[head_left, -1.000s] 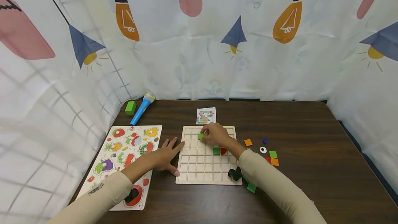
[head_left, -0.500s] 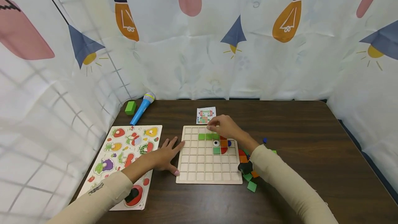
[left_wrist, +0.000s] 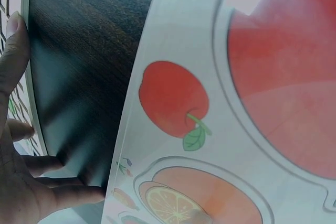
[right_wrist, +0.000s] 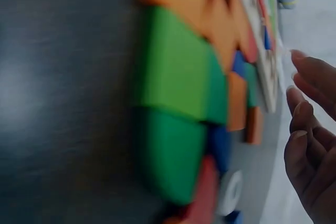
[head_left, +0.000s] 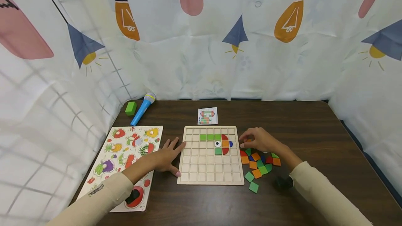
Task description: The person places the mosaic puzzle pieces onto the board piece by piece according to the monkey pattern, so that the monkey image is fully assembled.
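Observation:
My left hand (head_left: 165, 157) lies with spread fingers at the left edge of a wooden grid board (head_left: 198, 168), thumb and index on its rim. On the board sit a row of three green square tiles (head_left: 210, 137), a white ring eye (head_left: 217, 144), an orange tile (head_left: 225, 144), two red rounded pieces (head_left: 225, 151), a blue piece (head_left: 231, 144) and a darker green square (head_left: 218, 151). Just right of the board, my right hand (head_left: 262, 140) hovers over loose coloured tiles (head_left: 253, 165). Its fingers (right_wrist: 304, 116) are loosely bent, with nothing visible between them in the right wrist view.
A printed pattern card (head_left: 207, 115) lies behind the board. To the left is a fruit puzzle board (head_left: 117, 170); beyond it are a blue toy microphone (head_left: 142, 109) and a green block (head_left: 131, 108). Two green tiles (head_left: 253, 187) lie nearer the front. A curtain (head_left: 201, 62) encloses the table.
My right hand set a green tile at the left end of the row, released it, lifted off and moved right to the loose tiles. The left hand stayed put.

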Motion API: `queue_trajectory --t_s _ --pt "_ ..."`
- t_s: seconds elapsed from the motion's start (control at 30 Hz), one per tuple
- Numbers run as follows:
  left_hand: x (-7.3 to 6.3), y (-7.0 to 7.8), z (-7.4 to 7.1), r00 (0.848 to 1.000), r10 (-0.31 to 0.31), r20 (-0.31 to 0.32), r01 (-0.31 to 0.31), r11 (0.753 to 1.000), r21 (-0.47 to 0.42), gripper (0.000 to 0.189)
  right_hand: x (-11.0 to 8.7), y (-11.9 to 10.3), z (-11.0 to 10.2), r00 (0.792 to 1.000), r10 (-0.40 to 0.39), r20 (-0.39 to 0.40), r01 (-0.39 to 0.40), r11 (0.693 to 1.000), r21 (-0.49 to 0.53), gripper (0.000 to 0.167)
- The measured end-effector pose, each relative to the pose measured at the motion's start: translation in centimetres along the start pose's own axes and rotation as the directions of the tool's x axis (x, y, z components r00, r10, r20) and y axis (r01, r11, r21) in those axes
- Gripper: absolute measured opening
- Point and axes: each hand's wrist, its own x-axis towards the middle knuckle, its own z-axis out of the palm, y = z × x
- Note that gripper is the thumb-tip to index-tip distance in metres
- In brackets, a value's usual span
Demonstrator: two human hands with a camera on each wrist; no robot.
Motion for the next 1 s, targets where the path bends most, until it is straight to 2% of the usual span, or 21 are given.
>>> queue_trajectory --t_s 0.17,0.43,0.77,1.0 --pt "0.1 -0.1 0.1 1.000 -0.002 -0.002 0.002 1.000 0.001 0.112 -1.6 0.3 0.9 1.000 0.022 0.008 -0.021 0.998 -0.052 0.026" --pt "0.2 -0.1 0.0 1.000 -0.006 -0.002 0.006 1.000 0.005 0.112 -1.9 0.0 1.7 0.999 0.045 -0.012 -0.045 0.996 -0.081 0.028" --pt "0.1 0.1 -0.2 1.000 -0.002 -0.003 0.002 1.000 0.008 0.111 -1.8 0.6 1.5 1.000 0.003 -0.021 -0.006 0.994 -0.106 0.027" --pt "0.0 -0.1 0.0 1.000 0.009 -0.006 -0.009 1.000 0.006 0.111 -1.9 0.9 1.6 0.999 -0.046 0.004 0.046 0.990 -0.137 0.036"
